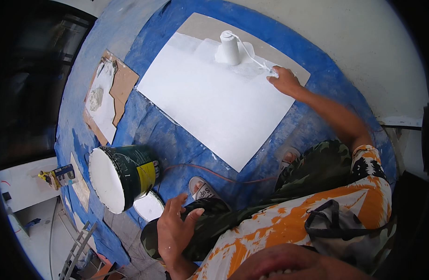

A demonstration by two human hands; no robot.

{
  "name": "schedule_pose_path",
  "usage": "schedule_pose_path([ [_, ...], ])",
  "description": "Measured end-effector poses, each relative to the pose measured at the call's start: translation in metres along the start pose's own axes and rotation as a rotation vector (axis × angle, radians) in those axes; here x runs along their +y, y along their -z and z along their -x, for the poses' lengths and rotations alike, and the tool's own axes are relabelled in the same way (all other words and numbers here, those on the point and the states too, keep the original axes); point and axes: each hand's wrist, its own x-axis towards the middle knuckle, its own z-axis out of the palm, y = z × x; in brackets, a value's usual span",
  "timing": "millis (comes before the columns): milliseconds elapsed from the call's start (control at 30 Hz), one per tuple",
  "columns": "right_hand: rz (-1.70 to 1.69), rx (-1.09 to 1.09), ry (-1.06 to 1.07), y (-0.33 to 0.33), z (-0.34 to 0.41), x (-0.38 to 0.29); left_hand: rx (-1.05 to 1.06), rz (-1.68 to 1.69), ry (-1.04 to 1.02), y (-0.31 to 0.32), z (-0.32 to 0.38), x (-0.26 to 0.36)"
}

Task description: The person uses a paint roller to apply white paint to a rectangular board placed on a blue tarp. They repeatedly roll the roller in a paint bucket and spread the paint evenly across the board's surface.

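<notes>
My right hand (pixel 286 81) grips the handle of a paint roller (pixel 230 50), whose bent wire frame runs up to a white-coated sleeve. That sleeve rests on a flat board (pixel 214 108) near its far edge. Most of the board is white; a grey-beige strip shows along the far side, and a patch near the sleeve looks thinly coated. Over my bent knee, my left hand (pixel 175 222) hangs with its fingers apart and nothing in it. Close to it stands a dark green paint bucket (pixel 139 171) with white paint inside.
Blue plastic sheeting (pixel 137 122) covers the floor. Partly under the bucket's near side lies a round white lid (pixel 149 206). An orange cord (pixel 214 176) crosses by my feet. Paint-smeared cardboard (pixel 125 84) is at left, a metal ladder (pixel 76 250) lower left, a pale wall (pixel 361 59) at right.
</notes>
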Motion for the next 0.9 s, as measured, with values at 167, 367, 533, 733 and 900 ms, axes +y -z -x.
schedule_pose_path([
  [167,0.001,0.022,-0.028,-0.002,-0.001,0.012,-0.042,0.055,0.041,-0.005,0.0,0.01],
  [367,0.08,-0.041,0.01,0.004,0.011,0.022,-0.05,0.03,0.029,-0.009,-0.006,0.022],
  [533,-0.004,0.05,0.077,0.015,0.011,0.016,-0.038,0.019,-0.006,-0.008,-0.008,0.027],
  [733,-0.004,-0.004,0.006,0.025,0.013,0.012,-0.034,0.027,0.006,-0.008,-0.01,0.025],
  [900,0.098,-0.004,0.032,0.03,0.008,0.008,-0.053,0.024,0.022,-0.007,-0.011,0.024],
])
